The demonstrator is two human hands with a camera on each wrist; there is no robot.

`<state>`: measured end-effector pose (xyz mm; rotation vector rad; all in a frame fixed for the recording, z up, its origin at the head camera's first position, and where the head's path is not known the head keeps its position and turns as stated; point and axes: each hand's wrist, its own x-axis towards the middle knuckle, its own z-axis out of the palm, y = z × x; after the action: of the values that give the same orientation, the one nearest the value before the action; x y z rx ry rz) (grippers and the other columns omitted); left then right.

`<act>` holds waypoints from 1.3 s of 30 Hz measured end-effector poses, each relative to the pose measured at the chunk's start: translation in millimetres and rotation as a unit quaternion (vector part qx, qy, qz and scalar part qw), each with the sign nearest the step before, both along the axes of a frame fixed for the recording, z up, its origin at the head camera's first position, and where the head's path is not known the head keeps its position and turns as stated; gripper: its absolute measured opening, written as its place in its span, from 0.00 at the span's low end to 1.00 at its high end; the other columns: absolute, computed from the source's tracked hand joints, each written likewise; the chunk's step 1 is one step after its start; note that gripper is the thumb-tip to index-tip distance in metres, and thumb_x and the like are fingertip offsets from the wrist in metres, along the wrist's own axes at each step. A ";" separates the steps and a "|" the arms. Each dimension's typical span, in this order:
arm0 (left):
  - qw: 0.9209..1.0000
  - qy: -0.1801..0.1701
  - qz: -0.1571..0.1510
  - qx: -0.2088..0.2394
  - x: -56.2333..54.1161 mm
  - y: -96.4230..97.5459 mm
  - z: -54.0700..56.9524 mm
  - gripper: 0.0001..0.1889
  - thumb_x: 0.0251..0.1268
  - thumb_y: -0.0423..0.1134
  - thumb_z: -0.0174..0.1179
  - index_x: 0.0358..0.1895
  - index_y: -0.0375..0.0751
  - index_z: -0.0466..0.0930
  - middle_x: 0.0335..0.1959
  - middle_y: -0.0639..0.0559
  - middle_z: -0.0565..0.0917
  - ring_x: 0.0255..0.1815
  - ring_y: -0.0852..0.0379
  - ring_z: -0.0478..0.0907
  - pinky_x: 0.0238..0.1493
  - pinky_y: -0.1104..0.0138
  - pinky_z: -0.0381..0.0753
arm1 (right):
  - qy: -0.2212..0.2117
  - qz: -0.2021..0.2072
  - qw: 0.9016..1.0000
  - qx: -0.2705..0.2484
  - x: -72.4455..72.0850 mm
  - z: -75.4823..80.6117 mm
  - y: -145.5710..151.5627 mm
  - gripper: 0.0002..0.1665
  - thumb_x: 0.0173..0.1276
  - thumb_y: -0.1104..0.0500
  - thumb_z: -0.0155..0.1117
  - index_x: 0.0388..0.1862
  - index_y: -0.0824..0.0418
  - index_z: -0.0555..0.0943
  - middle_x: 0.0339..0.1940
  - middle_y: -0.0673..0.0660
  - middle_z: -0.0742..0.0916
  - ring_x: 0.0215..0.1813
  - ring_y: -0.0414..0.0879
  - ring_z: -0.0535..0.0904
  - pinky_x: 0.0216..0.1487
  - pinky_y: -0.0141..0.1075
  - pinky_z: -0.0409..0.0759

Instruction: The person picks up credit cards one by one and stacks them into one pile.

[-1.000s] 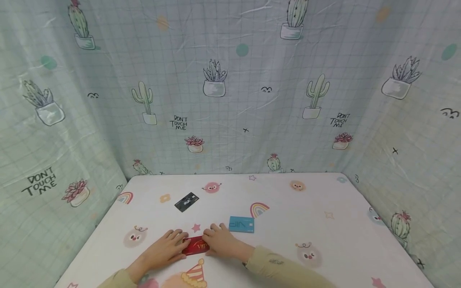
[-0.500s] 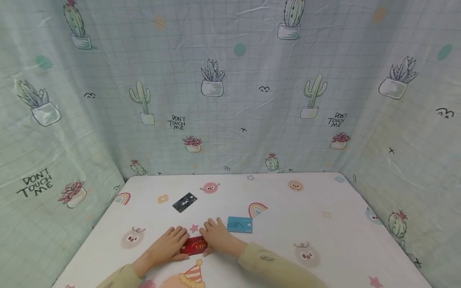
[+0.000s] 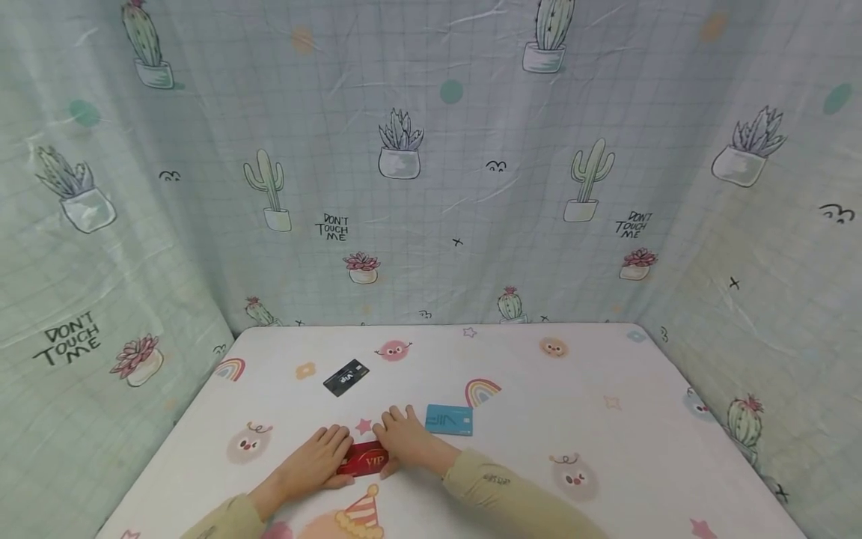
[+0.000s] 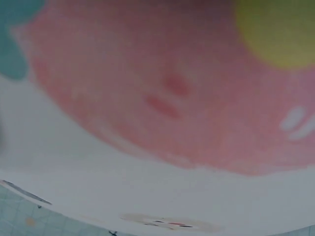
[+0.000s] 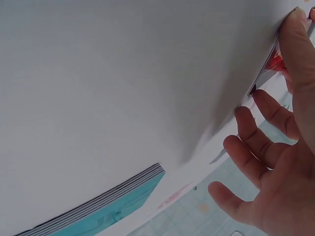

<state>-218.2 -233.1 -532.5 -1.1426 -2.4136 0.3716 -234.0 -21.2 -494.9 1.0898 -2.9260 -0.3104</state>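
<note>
A red card (image 3: 368, 460) with gold "VIP" lettering lies on the table between both hands. My left hand (image 3: 312, 463) holds its left end, thumb at the near edge and fingers at the far edge. At the right end my right hand (image 3: 408, 442) grips it the same way. The right wrist view shows that hand's thumb and index finger at the edges of the red card (image 5: 275, 60), the other fingers spread loosely. Only printed tablecloth is plain in the left wrist view; the left hand is outside it.
A blue VIP card stack (image 3: 449, 420) lies just right of the right hand; its layered edge shows in the blue stack (image 5: 110, 206) in the right wrist view. Farther back left is a black VIP card (image 3: 346, 378). Cactus-print curtains (image 3: 431, 202) surround the white printed table (image 3: 525, 479).
The right hand's fingers have shifted up and slightly left at the red card's end. The left fingers have moved off the card's left part and the thumb sits lower. The hands barely move lately.
</note>
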 end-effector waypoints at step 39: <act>0.996 0.081 -0.027 0.016 4.8 3.3 3.9 0.33 0.61 0.66 0.34 0.46 0.40 0.75 0.41 0.47 0.76 0.42 0.52 0.71 0.45 0.56 0.74 | -0.008 0.069 0.996 -0.056 4.8 7.0 13.8 0.37 0.47 0.32 0.62 0.55 0.44 0.69 0.49 0.44 0.76 0.50 0.41 0.66 0.57 0.47 0.67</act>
<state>-213.4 -229.8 -528.6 -1.1169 -2.2360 0.3900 -229.3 -7.4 -487.8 1.2734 -2.8225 -0.1337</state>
